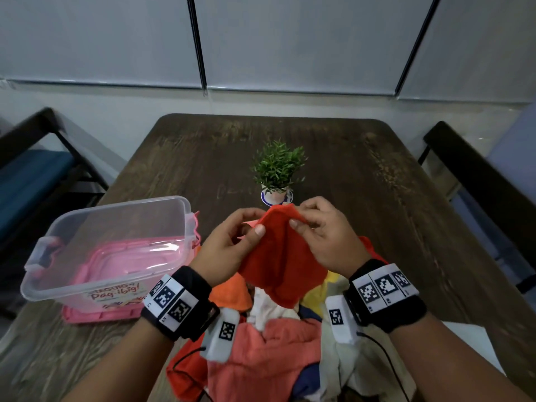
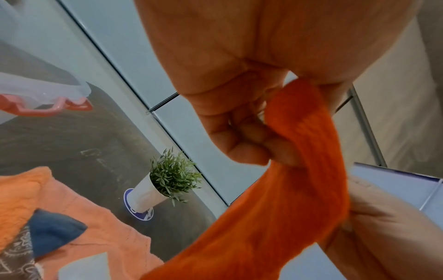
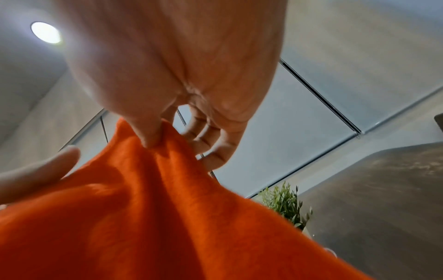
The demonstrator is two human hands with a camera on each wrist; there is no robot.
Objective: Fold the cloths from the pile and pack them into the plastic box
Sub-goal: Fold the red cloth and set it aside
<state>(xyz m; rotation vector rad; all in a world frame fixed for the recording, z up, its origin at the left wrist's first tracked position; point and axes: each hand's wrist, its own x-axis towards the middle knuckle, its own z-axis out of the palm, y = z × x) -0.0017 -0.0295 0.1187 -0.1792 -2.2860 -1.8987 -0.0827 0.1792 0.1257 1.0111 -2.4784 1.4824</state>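
Note:
A red-orange cloth [image 1: 282, 256] hangs in the air above the pile of cloths [image 1: 269, 343] at the table's near edge. My left hand [image 1: 232, 242] pinches its upper left edge between thumb and fingers. My right hand [image 1: 322, 227] pinches the top edge just beside it. In the left wrist view the red-orange cloth [image 2: 299, 180] runs through the curled fingers [image 2: 251, 136] of my left hand. In the right wrist view my thumb [image 3: 148, 132] presses into the red-orange cloth [image 3: 155, 217]. The clear plastic box [image 1: 113, 248] stands to the left on its pink lid [image 1: 101, 314].
A small potted plant [image 1: 277, 172] stands mid-table just beyond my hands. The dark wooden table [image 1: 377, 184] stretches ahead. Dark chairs [image 1: 475, 181] flank both sides. The pile holds orange, salmon, white, yellow and blue cloths.

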